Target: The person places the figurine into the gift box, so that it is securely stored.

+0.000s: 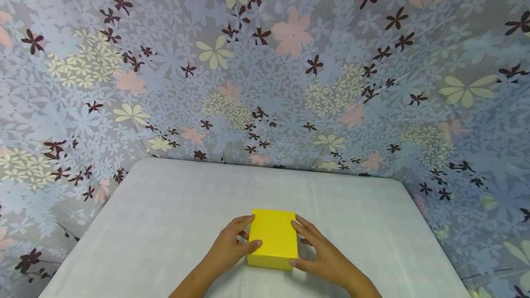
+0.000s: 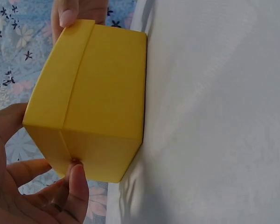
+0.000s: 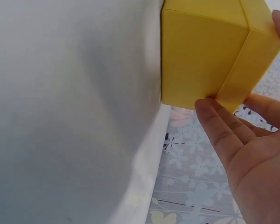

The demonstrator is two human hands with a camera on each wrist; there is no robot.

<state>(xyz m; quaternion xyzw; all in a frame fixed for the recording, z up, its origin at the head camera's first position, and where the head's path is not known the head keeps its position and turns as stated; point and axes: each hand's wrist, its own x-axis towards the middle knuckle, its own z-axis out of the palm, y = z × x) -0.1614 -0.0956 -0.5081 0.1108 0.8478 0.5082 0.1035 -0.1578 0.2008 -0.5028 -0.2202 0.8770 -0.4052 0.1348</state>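
A yellow lidded box [image 1: 273,232] sits upright on the white-covered table, near its front edge. The seam under its lid [image 2: 60,74] shows in both wrist views, and the lid is on. My left hand [image 1: 227,246] holds the box's left side, thumb at the near top edge and fingertips at the far left corner. From the right, my right hand [image 1: 327,254] grips the other side, its thumb at the near lower corner and fingers along the lid's right edge. In the right wrist view, the fingertips [image 3: 206,108] touch the side just by the seam.
The table [image 1: 174,206] has a smooth white cover with soft shadows beside the box. Behind it and at both sides hangs a floral-patterned cloth [image 1: 265,82] in blue, pink, cream and dark red.
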